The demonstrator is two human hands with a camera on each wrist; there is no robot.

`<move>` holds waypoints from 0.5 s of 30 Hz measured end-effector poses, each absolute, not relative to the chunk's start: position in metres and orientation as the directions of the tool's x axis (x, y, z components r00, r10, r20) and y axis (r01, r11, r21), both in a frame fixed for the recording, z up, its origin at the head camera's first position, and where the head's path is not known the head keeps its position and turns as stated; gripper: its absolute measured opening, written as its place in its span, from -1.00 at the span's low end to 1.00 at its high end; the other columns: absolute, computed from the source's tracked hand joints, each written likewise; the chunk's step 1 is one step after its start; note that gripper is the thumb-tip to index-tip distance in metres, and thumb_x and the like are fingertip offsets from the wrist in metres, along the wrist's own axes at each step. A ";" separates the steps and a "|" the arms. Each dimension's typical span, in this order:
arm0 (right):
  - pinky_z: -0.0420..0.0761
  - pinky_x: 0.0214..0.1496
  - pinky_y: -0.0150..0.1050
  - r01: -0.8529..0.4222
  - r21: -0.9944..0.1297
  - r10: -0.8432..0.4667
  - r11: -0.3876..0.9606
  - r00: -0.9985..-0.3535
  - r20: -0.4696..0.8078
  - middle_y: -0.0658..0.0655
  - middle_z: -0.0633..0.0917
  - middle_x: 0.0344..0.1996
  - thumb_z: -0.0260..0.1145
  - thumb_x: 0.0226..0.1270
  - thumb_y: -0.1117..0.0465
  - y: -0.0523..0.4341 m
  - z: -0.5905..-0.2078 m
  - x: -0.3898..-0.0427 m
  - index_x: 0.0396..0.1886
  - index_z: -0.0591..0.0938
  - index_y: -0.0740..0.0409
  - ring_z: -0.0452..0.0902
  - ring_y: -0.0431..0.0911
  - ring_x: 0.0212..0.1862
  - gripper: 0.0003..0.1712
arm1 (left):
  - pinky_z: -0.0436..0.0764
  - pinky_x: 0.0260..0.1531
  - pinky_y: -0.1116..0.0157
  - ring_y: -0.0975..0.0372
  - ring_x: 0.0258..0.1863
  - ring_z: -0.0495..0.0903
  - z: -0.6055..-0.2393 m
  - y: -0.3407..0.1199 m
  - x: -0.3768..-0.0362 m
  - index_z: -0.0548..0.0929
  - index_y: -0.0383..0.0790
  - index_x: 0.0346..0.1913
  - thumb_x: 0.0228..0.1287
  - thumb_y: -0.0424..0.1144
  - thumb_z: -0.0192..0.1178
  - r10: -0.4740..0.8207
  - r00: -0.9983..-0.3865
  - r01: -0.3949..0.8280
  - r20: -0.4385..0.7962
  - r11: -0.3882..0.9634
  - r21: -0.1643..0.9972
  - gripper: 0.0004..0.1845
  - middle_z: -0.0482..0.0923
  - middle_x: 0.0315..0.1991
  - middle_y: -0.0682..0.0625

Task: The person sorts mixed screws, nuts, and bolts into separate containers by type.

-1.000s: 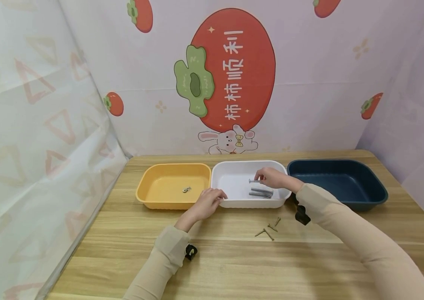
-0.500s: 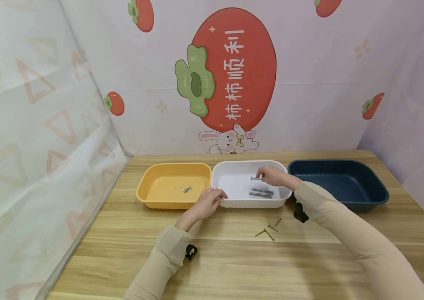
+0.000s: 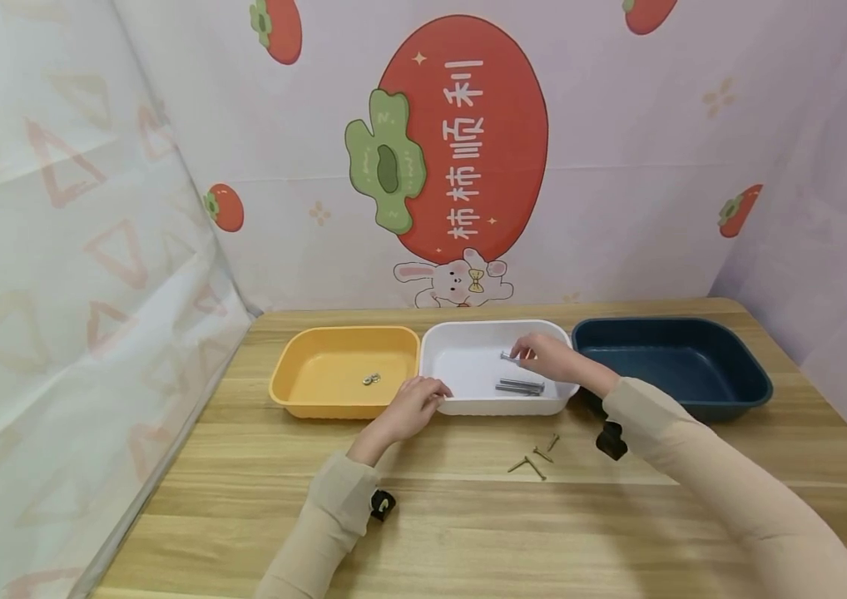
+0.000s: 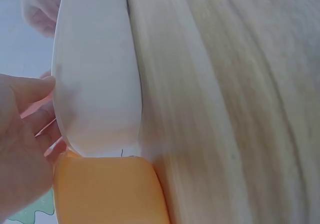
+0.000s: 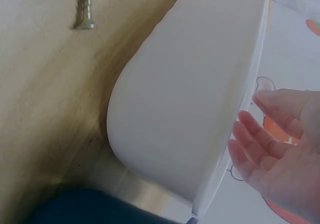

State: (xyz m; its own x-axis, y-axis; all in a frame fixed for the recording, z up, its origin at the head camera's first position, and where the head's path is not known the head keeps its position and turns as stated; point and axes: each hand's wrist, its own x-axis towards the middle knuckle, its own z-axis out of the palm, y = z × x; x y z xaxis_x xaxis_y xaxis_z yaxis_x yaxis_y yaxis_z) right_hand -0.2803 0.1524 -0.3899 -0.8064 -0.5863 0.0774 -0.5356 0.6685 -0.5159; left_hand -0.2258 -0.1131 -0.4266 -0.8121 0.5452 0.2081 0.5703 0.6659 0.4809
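The bolt (image 3: 509, 357) is pinched in the right hand (image 3: 549, 360) over the white tray (image 3: 461, 366), above two more bolts (image 3: 520, 387); let go from that height, it could bounce or roll rather than settle beside them. The left hand (image 3: 410, 408) grips the tray's near-left corner, next to the yellow tray (image 3: 319, 370). Half a second ago the bolt stuck out further; now the fingers cover more of it, and the right forearm has dropped toward the screws (image 3: 534, 459).
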 end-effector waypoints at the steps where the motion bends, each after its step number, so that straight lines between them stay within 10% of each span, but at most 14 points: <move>1: 0.50 -0.24 -0.16 -0.549 -0.520 -0.594 0.655 -0.799 0.095 0.17 0.59 -0.39 0.16 0.16 0.41 0.153 -0.389 -0.277 -0.24 0.57 0.41 0.48 -0.01 -0.30 -0.81 | 0.25 0.00 0.17 0.16 -0.19 0.43 -0.426 -0.113 -0.225 0.55 -0.22 -0.20 0.22 -0.38 0.02 0.539 -0.817 0.563 0.205 0.669 0.486 -0.86 0.57 -0.23 -0.01; 15: 0.47 -0.18 -0.10 -0.559 -0.550 -0.529 0.620 -0.816 0.231 0.18 0.56 -0.27 0.14 0.21 0.36 0.174 -0.386 -0.238 -0.17 0.55 0.35 0.49 -0.01 -0.24 -0.79 | 0.45 -0.26 0.29 0.16 -0.20 0.42 -0.425 -0.101 -0.207 0.56 -0.26 -0.15 0.20 -0.41 0.04 0.455 -0.815 0.578 0.359 0.590 0.563 -0.83 0.49 -0.20 -0.07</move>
State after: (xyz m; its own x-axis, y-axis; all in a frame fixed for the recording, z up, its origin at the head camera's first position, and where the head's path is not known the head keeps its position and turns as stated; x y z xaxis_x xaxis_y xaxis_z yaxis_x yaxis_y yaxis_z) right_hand -0.2377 0.1745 -0.3859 -0.8162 -0.5294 0.2315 -0.5586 0.6204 -0.5505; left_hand -0.2074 -0.1006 -0.4249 -0.8146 0.4553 0.3593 0.5783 0.5901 0.5634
